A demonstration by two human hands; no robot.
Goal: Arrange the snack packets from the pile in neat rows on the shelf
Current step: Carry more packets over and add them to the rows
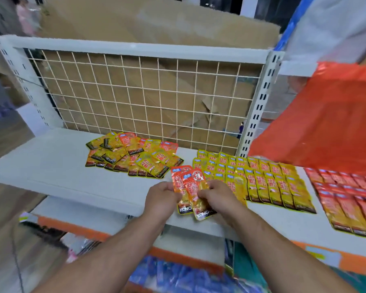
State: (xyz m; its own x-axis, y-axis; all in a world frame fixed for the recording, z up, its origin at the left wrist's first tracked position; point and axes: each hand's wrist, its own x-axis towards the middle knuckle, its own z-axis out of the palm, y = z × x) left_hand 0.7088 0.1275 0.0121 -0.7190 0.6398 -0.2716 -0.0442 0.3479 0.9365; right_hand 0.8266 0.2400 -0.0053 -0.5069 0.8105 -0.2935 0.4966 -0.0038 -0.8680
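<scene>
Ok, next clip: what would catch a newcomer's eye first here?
The left hand and right hand grip a few orange packets at the front edge of the shelf. Behind them lies a loose pile of yellow and orange packets, and to the right sit neat yellow rows, then orange rows.

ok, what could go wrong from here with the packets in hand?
1. The left hand and right hand pinch the fanned orange foil snack packets over the white metal shelf's front edge; a slip could drop them below.
2. The nearest rows of yellow packets differ in colour; the orange-red rows lie farther right, so a mix-up seems possible.
3. The right hand sits close to the yellow ones and might nudge them askew.
</scene>
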